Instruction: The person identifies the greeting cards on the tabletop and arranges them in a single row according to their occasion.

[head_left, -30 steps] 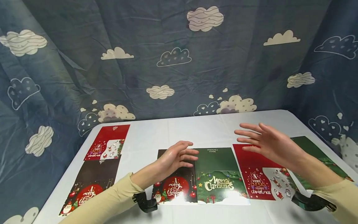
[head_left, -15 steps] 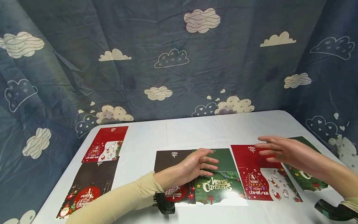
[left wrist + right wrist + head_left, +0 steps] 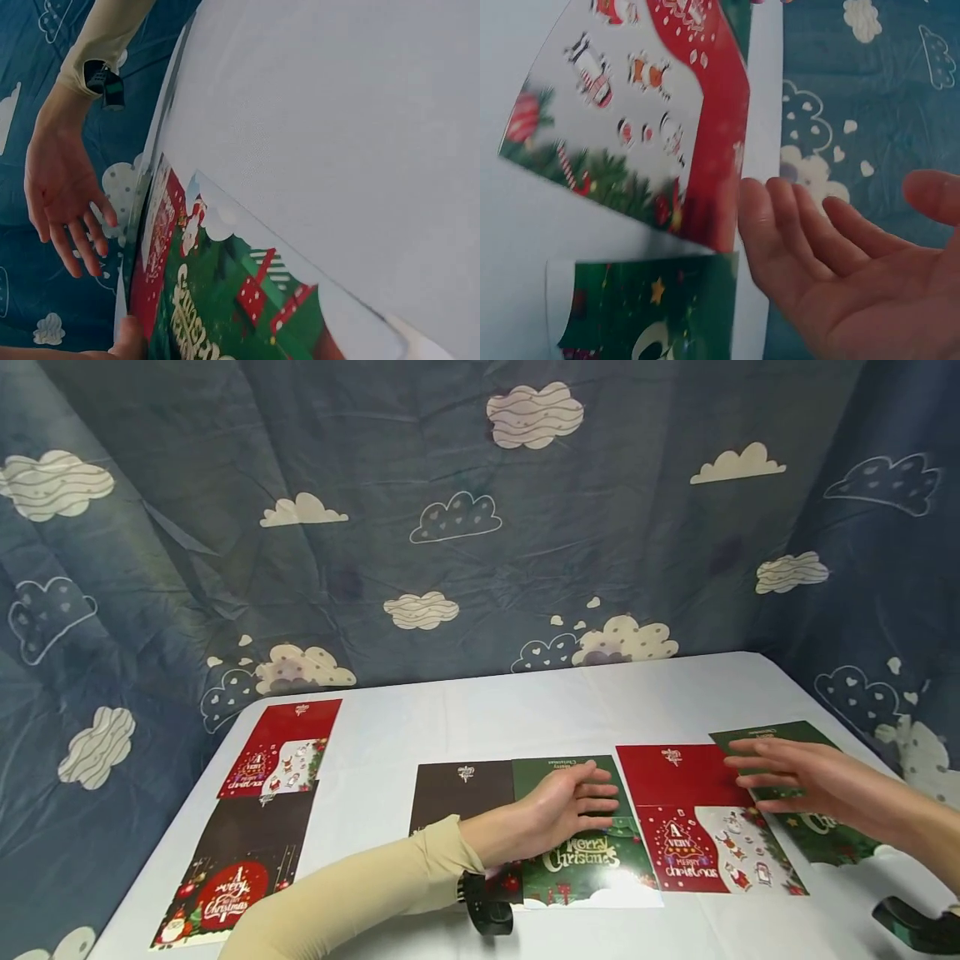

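My left hand (image 3: 566,810) hovers over the middle green card (image 3: 592,881), fingers fairly straight and holding nothing. That card lies flat, with "Merry Christmas" lettering, beside a black card (image 3: 457,789) partly hidden by my left forearm. At the right, my right hand (image 3: 813,777) is above another green card (image 3: 832,843), fingers extended and apart from it. A red card (image 3: 675,789) lies between the two green ones. In the right wrist view my right hand (image 3: 832,277) appears palm-up beside the red card (image 3: 712,142), with nothing in it.
On the left side of the white table (image 3: 390,718), a red card (image 3: 300,722) lies above a black card (image 3: 258,827), their edges meeting. A dark blue cloth (image 3: 337,443) with cloud prints hangs behind the table.
My left hand has moved right, from over the black card to over the middle green card. The right hand has shifted right and lower, now over the right green card. The cards look unmoved.
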### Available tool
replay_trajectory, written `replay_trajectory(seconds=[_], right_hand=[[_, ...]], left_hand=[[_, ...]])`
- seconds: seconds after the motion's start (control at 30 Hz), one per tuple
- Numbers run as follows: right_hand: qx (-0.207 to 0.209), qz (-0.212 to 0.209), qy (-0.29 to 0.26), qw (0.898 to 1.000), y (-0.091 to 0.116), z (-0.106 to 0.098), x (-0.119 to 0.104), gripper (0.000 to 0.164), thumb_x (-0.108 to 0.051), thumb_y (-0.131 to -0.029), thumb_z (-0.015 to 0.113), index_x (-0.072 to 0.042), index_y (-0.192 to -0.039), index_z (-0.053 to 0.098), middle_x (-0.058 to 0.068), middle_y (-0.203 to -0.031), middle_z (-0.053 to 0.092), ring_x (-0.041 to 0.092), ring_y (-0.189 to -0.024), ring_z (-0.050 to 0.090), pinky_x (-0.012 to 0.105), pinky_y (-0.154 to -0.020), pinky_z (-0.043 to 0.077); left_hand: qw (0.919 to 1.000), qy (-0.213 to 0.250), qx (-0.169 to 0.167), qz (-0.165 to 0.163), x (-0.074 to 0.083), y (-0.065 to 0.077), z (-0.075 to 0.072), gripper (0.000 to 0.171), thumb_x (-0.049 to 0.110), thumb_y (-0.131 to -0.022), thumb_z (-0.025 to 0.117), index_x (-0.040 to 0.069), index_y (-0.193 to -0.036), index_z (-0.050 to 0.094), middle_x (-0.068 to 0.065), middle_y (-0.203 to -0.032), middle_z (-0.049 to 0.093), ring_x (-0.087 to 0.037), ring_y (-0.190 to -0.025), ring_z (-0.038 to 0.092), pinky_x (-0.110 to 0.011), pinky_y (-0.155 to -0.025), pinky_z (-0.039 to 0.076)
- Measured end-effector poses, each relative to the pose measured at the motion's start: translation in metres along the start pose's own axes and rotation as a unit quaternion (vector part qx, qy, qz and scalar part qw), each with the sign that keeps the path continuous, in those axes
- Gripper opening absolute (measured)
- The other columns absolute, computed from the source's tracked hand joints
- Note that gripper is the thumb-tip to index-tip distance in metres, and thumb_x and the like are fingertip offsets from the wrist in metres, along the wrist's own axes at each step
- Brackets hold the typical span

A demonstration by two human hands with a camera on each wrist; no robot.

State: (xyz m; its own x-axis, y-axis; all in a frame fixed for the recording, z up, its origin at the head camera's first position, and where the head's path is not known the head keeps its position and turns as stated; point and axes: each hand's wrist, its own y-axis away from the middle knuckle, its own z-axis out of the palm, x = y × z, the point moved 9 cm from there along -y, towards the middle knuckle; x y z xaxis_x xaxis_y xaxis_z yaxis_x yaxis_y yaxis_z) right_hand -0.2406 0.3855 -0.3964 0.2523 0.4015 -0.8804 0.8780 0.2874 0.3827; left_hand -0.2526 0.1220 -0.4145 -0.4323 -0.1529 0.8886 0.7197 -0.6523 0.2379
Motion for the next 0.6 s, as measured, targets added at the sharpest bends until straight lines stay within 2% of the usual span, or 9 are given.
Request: replay_trajectory(seconds=[0.07,0.2,0.37,0.47,0.6], right_hand=[[0.003,0.007,0.005,1.000,0.001,-0.001,0.004,0.064,-0.035,-0.109,0.034,0.006,-0.153,0.014,0.034,-0.152,0.025,0.025,-0.120,0.056,0.047,-0.094,0.050],[0.014,0.036,-0.004,0.999,0.002,-0.003,0.015,0.067,-0.038,-0.108,0.036,0.009,-0.152,0.014,0.034,-0.151,0.027,0.027,-0.120,0.056,0.046,-0.093,0.051],[0.017,0.048,-0.022,0.998,0.002,-0.004,0.023,0.069,-0.037,-0.108,0.037,0.014,-0.149,0.015,0.036,-0.148,0.029,0.028,-0.117,0.057,0.045,-0.093,0.051],[0.014,0.040,-0.014,0.999,0.002,-0.001,0.024,0.069,-0.035,-0.108,0.037,0.015,-0.149,0.014,0.038,-0.148,0.027,0.029,-0.118,0.057,0.044,-0.093,0.052],[0.011,0.031,0.005,0.999,0.002,0.004,0.022,0.068,-0.034,-0.108,0.036,0.017,-0.148,0.013,0.040,-0.149,0.021,0.036,-0.122,0.052,0.042,-0.092,0.052]], left_hand=[[1.0000,0.001,-0.003,-0.008,-0.005,-0.004,0.003,0.052,0.032,-0.107,0.037,-0.007,-0.142,0.040,-0.024,-0.140,0.048,-0.041,-0.130,0.045,-0.048,-0.105,0.041],[0.9996,0.000,-0.019,-0.023,-0.014,-0.008,0.007,0.053,0.034,-0.107,0.035,-0.005,-0.143,0.039,-0.025,-0.141,0.047,-0.042,-0.130,0.045,-0.053,-0.105,0.039],[0.9989,0.013,-0.035,-0.030,-0.018,-0.010,0.012,0.054,0.035,-0.107,0.035,-0.005,-0.143,0.038,-0.025,-0.143,0.045,-0.043,-0.131,0.044,-0.057,-0.104,0.038],[0.9990,0.013,-0.031,-0.029,-0.018,-0.011,0.015,0.054,0.036,-0.107,0.036,-0.005,-0.143,0.037,-0.024,-0.144,0.045,-0.042,-0.130,0.045,-0.057,-0.103,0.039],[0.9996,0.007,-0.010,-0.025,-0.019,-0.010,0.016,0.056,0.035,-0.108,0.035,-0.005,-0.147,0.031,-0.023,-0.146,0.043,-0.042,-0.129,0.046,-0.056,-0.102,0.041]])
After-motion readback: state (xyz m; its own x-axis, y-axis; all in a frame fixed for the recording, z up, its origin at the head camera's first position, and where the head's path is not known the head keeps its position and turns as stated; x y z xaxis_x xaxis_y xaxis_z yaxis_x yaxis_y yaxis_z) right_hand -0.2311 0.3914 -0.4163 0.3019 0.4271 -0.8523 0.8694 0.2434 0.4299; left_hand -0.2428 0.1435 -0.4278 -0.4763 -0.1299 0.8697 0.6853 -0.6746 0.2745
